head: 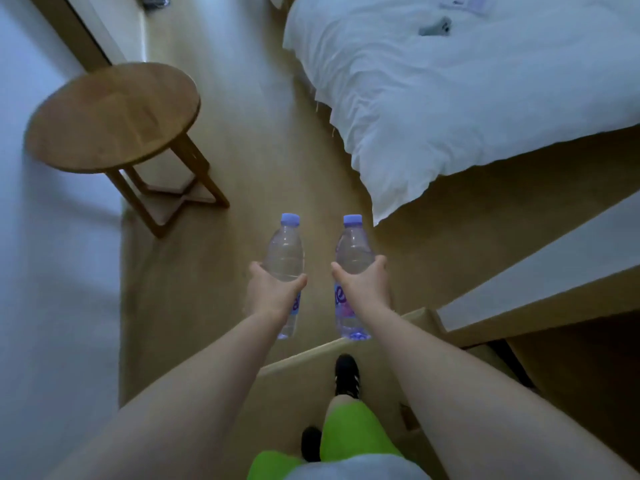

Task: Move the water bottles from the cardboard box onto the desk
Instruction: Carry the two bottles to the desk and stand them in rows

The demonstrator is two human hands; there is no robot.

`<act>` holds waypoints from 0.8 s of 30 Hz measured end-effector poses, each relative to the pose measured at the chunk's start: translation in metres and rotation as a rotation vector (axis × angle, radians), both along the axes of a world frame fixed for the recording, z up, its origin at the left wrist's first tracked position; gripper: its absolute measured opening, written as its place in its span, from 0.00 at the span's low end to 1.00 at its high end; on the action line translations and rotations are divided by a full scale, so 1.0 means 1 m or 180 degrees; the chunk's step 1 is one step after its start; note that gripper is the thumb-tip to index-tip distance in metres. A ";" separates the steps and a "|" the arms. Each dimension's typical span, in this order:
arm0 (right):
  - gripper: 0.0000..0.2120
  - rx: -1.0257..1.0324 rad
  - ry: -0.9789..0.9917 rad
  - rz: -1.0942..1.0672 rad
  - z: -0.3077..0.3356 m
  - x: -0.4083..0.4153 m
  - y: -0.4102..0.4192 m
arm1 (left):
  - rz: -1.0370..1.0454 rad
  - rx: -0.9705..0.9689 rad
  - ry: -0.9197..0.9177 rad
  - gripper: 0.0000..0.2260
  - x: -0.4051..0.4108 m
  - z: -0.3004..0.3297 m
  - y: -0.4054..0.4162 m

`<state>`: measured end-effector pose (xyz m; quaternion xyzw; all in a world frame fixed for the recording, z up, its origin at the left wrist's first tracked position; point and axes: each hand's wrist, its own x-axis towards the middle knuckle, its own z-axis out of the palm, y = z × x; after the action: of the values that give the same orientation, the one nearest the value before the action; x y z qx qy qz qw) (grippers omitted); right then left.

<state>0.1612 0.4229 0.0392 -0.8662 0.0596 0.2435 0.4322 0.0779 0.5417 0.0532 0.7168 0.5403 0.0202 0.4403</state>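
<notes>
Both grips are full: my left hand [272,292] holds one water bottle [284,258], my right hand [363,289] holds another bottle [352,252]. Their caps point away from me, above the floor [263,140].

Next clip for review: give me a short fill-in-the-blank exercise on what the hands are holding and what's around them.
1. Each hand grips one water ____.
2. The caps on the left bottle and the right bottle are ____ in colour.
3. The wooden stool has a ____ top.
4. The left hand and right hand are held out over the ____.

Missing words: bottle; blue; round; floor
</notes>
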 end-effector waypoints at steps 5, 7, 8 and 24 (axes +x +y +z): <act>0.28 -0.0040 -0.0227 0.0229 0.027 0.051 0.070 | 0.0259 0.0229 0.0035 0.27 0.049 0.032 0.056; 0.29 -0.0001 -0.0262 0.0279 0.035 0.080 0.099 | 0.0408 0.0296 0.0046 0.28 0.080 0.043 0.078; 0.31 -0.0018 -0.0281 0.0322 0.040 0.097 0.113 | 0.0469 0.0306 0.0063 0.29 0.096 0.047 0.090; 0.33 -0.0504 -0.1143 0.1362 0.094 0.308 0.352 | 0.1500 0.0236 -0.0163 0.30 0.302 0.091 0.307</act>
<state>0.4693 0.7752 0.1332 -0.9194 -0.1832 0.1666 0.3057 0.3804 0.8486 0.1445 0.5859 0.6802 0.1604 0.4103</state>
